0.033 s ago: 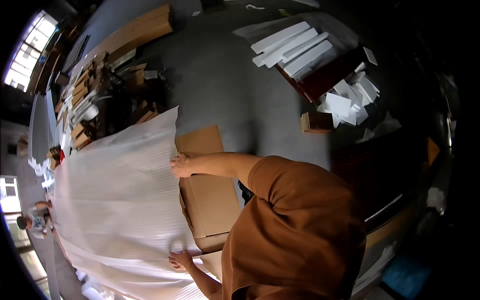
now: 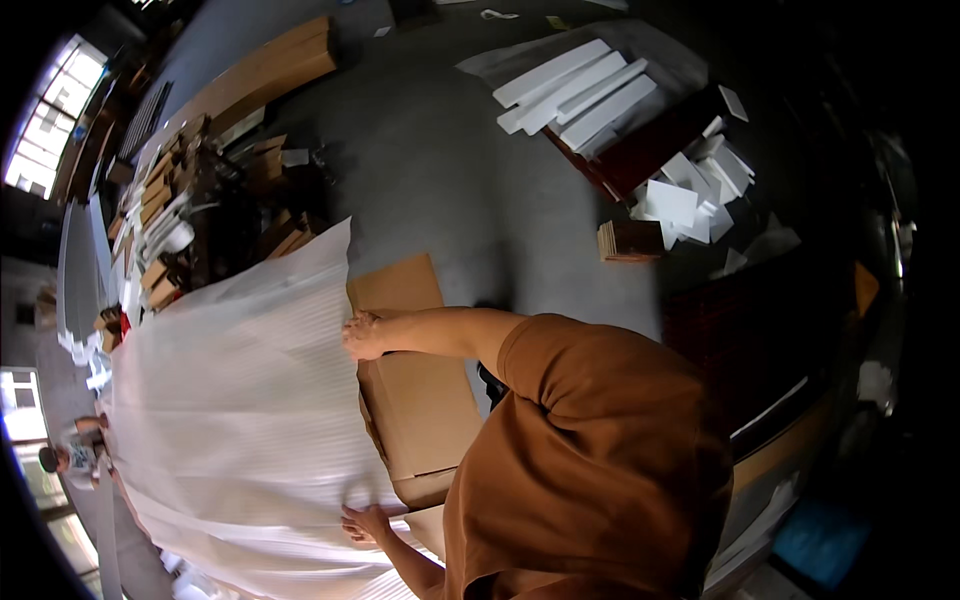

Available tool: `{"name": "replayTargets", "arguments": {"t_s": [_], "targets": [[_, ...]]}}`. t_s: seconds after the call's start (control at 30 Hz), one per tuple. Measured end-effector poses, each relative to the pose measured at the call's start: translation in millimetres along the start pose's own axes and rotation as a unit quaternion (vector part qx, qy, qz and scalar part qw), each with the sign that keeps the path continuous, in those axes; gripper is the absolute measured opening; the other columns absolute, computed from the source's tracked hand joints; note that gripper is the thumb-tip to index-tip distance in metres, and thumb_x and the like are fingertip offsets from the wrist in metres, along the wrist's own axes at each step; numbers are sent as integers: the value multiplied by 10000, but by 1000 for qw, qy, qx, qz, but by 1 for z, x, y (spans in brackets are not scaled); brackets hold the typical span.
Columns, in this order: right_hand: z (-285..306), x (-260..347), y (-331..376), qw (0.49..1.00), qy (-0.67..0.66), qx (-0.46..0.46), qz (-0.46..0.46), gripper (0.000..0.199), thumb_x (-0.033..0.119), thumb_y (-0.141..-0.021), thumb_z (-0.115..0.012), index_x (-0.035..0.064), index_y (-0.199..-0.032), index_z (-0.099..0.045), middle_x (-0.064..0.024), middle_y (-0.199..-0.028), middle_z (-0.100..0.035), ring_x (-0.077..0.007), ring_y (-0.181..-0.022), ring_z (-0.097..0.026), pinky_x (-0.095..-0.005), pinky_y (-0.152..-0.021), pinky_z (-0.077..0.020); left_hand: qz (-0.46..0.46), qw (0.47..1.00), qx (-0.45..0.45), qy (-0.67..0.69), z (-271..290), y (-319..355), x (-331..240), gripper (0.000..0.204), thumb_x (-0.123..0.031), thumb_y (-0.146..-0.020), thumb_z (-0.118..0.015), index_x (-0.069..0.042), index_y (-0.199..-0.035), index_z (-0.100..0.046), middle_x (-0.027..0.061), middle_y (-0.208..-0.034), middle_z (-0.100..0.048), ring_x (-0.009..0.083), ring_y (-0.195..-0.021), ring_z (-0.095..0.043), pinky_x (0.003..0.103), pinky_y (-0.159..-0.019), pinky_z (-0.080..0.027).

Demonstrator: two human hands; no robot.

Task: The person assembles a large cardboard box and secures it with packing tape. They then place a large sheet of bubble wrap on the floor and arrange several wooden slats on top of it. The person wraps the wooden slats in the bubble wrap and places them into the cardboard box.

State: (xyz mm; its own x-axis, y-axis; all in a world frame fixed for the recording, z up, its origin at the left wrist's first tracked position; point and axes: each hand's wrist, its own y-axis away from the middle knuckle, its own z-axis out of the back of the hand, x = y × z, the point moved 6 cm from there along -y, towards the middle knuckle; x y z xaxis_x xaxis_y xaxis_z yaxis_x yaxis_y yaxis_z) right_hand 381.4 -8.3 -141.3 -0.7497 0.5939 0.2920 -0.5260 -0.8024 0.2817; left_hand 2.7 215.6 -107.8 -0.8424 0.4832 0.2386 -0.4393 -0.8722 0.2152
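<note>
A large white ribbed foam sheet (image 2: pixel 230 440) lies spread over the floor and over the left side of a flat brown cardboard box (image 2: pixel 425 400). My right hand (image 2: pixel 362 335) grips the sheet's near edge at the top, above the cardboard. My left hand (image 2: pixel 366 522) holds the same edge lower down, fingers spread on it, next to the cardboard's lower corner. My brown shirt (image 2: pixel 600 470) fills the lower right.
Another person (image 2: pixel 68 455) is at the sheet's far left end. White foam strips and pieces (image 2: pixel 590 95) lie on the grey floor at the upper right beside a dark red panel (image 2: pixel 650 150). Cardboard and wood pieces (image 2: pixel 200 200) pile up at the upper left.
</note>
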Motion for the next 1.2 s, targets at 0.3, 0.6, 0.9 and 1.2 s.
{"name": "replayTargets", "arguments": {"t_s": [0.3, 0.6, 0.9, 1.2], "targets": [[20, -156, 176, 920, -254, -284, -87, 315, 332, -885, -494, 46, -959, -603, -172, -1013, -592, -329, -1021, -541, -455, -881, -440, -47, 966, 187, -173, 9, -48, -20, 479, -196, -745, -551, -118, -1218, -553, 131, -1259, -545, 368, -1205, -448, 585, -1020, -273], [-181, -327, 491, 701, -449, -228, -505, 377, 345, -876, -506, -5, -881, -645, -225, -852, -638, -335, -812, -625, -432, -743, -466, -459, 824, 11, 333, 115, 37, -396, 320, -72, -842, -529, 44, -1140, -540, 158, -941, -643, 209, -804, -586, 306, -680, -475], [-239, -373, 681, 555, -476, -319, -604, 390, 350, -876, -508, -8, -812, -650, -229, -820, -640, -373, -820, -621, -428, -777, -476, -745, 619, 250, -10, 24, 445, -781, 384, -278, -863, -554, -42, -1166, -577, 178, -1106, -628, 305, -1034, -603, 379, -882, -470], [-296, -450, 743, 374, -532, -457, -606, 362, 311, -883, -469, -17, -842, -617, -130, -757, -628, -230, -688, -593, -344, -649, -471, -727, 548, 404, -81, -92, 593, -1009, 334, -291, -846, -571, -30, -1041, -644, 167, -956, -668, 286, -872, -639, 371, -777, -493]]}}
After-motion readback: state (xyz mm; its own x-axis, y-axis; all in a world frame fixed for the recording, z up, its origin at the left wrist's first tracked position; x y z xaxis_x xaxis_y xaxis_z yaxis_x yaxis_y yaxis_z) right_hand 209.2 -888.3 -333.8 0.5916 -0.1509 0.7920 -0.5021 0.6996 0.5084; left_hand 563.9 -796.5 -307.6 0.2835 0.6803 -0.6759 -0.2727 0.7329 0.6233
